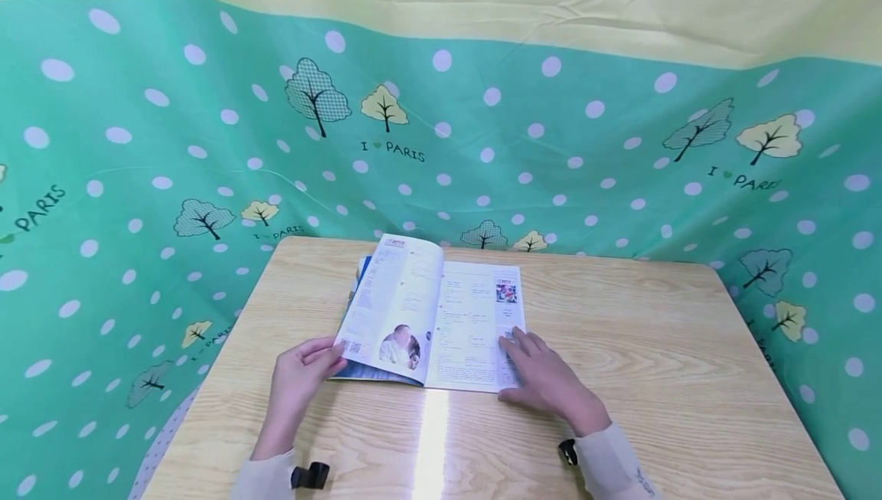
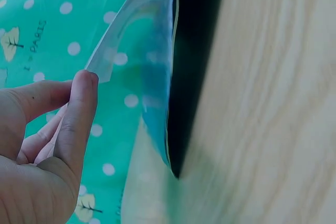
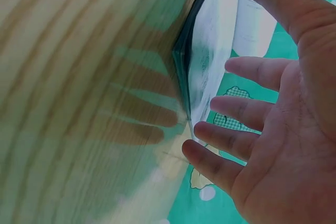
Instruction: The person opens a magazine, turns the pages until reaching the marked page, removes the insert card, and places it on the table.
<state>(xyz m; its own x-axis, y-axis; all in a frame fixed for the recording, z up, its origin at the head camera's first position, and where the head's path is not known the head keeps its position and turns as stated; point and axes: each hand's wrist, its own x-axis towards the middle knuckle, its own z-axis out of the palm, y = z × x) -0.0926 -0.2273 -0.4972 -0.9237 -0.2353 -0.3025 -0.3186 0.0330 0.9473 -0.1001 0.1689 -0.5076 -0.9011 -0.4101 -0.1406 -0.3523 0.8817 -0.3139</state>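
A magazine [image 1: 468, 354] lies spread on the wooden table, with printed text on both sides and a round photo low on the left page [image 1: 365, 308]. That page is lifted, and a blue picture shows beneath it. My left hand [image 1: 303, 374] pinches the page's lower outer corner between thumb and fingers; the left wrist view shows the page edge [image 2: 105, 69] at the fingertips. My right hand [image 1: 547, 377] is at the right page's lower outer edge, fingers spread. In the right wrist view its straight fingers [image 3: 239, 111] lie beside the magazine's corner [image 3: 202, 72].
The table [image 1: 634, 331] is pale, glossy wood, with a bright reflection near its front edge. A green curtain [image 1: 551, 148] with white dots and printed trees hangs behind the table and along both sides. Dark straps [image 1: 311, 475] sit at the wrists by the light sleeves.
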